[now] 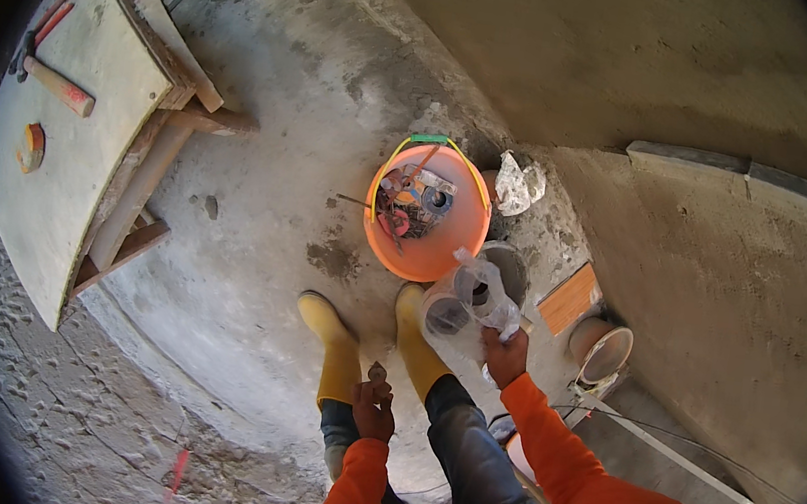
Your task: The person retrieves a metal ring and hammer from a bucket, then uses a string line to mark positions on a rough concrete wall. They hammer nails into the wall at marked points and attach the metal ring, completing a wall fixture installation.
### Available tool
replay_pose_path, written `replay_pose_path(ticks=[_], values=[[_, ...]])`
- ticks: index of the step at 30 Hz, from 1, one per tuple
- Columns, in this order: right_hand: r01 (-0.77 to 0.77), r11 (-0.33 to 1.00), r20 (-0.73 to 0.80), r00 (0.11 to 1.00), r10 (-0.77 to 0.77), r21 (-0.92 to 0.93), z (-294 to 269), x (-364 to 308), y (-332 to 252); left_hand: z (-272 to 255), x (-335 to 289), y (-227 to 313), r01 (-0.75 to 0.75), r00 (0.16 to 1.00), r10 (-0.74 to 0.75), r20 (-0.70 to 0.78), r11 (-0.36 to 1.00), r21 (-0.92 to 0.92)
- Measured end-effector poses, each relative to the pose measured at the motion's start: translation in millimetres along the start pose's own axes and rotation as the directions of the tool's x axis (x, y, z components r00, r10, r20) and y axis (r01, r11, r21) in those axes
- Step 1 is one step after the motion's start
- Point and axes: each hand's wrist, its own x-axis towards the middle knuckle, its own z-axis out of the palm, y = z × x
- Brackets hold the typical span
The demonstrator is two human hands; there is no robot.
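Note:
My right hand (505,356) is closed on a crumpled clear plastic bag (499,309), held up over pale buckets beside my boot. Low in front of my left leg, my left hand (372,409) grips a small greyish piece (378,372) whose kind I cannot make out. Beyond the boots stands an orange bucket (431,255) with a yellow handle and a green grip. Inside it lies a jumble of tools and small parts (414,203). A grey bucket (512,267) stands against its near right side, partly hidden by the plastic.
At the left is a wooden worktable (84,142) bearing a hammer (61,87), red-handled pliers (52,22) and an orange-yellow roll (30,149). White plastic (519,185), a brown tile (568,298) and a tipped bucket (603,352) lie along the wall (702,279). A cable (693,441) crosses a long board (671,451).

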Motion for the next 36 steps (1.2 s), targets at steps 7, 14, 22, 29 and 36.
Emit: replay_pose_path(ticks=[7, 14, 22, 29, 36], values=[[0.189, 0.965, 0.269, 0.953, -0.137, -0.181, 33.1, -45.9, 4.6, -23.1, -6.5, 21.0, -0.088, 0.996, 0.089, -0.011, 0.992, 0.088], [0.508, 0.827, 0.636, 0.726, -0.262, -0.240, 150.4, -20.4, -4.9, -5.7, 7.5, -8.6, -0.049, 0.999, 0.049, 0.003, 0.998, 0.051], [0.531, 0.824, 0.679, 0.680, -0.276, -0.197, 238.7, 65.1, 55.2, 55.1, 56.9, -30.4, 0.099, 0.985, -0.096, -0.144, 0.995, 0.020], [0.196, 0.736, -0.002, 0.966, -0.259, -0.649, 177.6, 226.0, 109.6, 75.4, 91.1, -0.7, 0.159, 0.939, -0.227, -0.258, 0.952, -0.260], [0.180, 0.457, 0.173, 0.983, -0.056, -0.871, 177.8, 281.7, 106.8, 70.5, 114.4, 16.7, 0.078, 0.940, -0.240, -0.241, 0.841, -0.536]])
